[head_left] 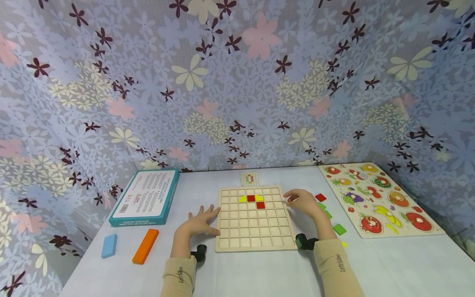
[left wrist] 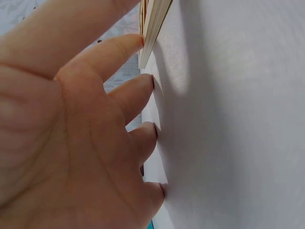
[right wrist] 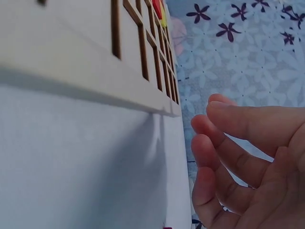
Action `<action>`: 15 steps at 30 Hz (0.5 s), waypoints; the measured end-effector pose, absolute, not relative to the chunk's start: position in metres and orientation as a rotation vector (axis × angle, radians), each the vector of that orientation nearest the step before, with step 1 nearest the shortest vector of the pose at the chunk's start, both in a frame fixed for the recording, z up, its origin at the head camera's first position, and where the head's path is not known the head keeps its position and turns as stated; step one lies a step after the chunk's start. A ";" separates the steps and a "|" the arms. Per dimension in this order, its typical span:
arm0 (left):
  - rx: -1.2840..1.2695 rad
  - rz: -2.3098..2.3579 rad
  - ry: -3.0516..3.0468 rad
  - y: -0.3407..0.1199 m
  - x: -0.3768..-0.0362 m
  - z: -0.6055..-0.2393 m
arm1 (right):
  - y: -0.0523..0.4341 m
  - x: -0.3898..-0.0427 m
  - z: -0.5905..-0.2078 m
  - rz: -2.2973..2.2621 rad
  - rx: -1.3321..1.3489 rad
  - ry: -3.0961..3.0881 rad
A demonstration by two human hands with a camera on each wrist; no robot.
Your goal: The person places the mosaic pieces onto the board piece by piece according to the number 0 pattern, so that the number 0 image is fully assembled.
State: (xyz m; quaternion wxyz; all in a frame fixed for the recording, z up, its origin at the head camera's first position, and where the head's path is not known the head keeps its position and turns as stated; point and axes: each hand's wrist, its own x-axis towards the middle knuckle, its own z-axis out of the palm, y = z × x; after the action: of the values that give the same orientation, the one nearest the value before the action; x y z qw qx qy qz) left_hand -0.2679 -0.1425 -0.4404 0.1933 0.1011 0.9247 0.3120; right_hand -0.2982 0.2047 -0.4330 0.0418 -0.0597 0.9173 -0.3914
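A wooden grid board [head_left: 254, 237] lies on the table between the two hands. Near its top sit two red square tiles [head_left: 261, 205] and yellow pieces with curved edges [head_left: 243, 199]. My left hand [head_left: 196, 222] is spread at the board's left side; in the left wrist view, a fingertip of the left hand [left wrist: 90, 129] touches the board's edge [left wrist: 155, 28]. Beside the upper right edge is my right hand [head_left: 302, 200], slightly apart from the board. Its fingers are loosely bent, and the right wrist view shows nothing held in the right hand [right wrist: 252, 162].
Right of the right hand lie a loose red tile [head_left: 320, 197], several green tiles [head_left: 339, 229] and a partly hidden yellow piece [head_left: 344, 244]. A pattern card [head_left: 250, 178] lies behind the board. A fruit puzzle [head_left: 356, 214] is at right; a teal box [head_left: 142, 198], orange block [head_left: 145, 246] and blue block [head_left: 109, 246] are at left.
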 end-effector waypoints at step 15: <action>0.291 0.883 2.589 -0.145 -0.272 -0.443 | 0.235 -0.292 -0.430 -1.217 -0.127 2.747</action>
State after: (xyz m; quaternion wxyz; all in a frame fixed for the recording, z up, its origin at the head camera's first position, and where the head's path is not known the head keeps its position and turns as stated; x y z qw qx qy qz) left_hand -0.2718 -0.1447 -0.4427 0.1941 0.1038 0.9232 0.3150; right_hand -0.2918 0.2353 -0.4299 0.0672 -0.0422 0.9114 -0.4038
